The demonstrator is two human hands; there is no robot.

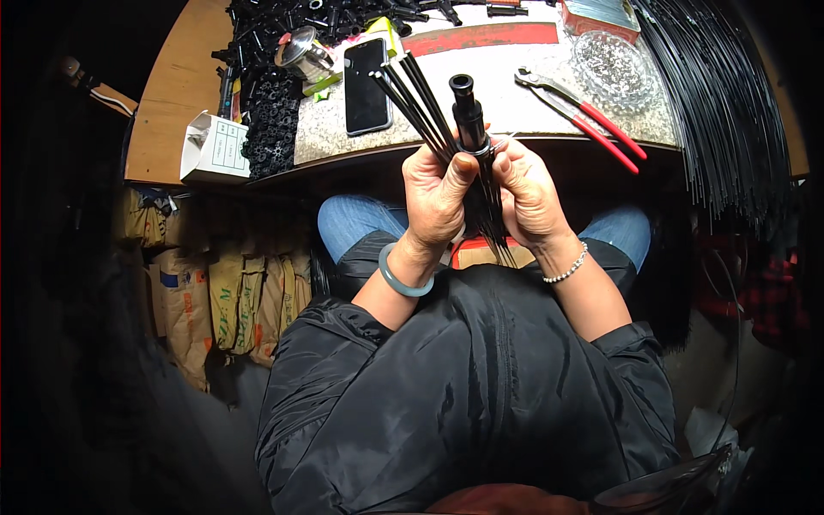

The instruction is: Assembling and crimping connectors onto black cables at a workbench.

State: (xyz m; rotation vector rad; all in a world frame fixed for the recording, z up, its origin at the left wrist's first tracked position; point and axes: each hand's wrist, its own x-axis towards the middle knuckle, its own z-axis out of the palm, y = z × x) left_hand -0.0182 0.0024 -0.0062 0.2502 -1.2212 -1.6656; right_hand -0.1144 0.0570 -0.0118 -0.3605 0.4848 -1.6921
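Note:
Above my lap, my left hand [433, 199] is closed round a bundle of thin black rods [415, 107] with pale tips, fanned up to the left. Its thumb presses on a stepped black plastic tube [469, 116], which stands nearly upright with its hollow end up. My right hand [530, 196] is closed at the tube's lower collar, thumb and forefinger pinching a thin pale wire [508, 139] there. More black rods [489, 206] hang down between my palms. My fingers hide how rods, wire and collar join.
On the table ahead lie red-handled pliers [592, 124], a phone [368, 86], a clear dish [611, 70] of small parts and a heap of black plastic parts [279, 124]. Long black rods [721, 112] overhang the right edge. A white box [215, 148] stands left; sacks [184, 300] sit below.

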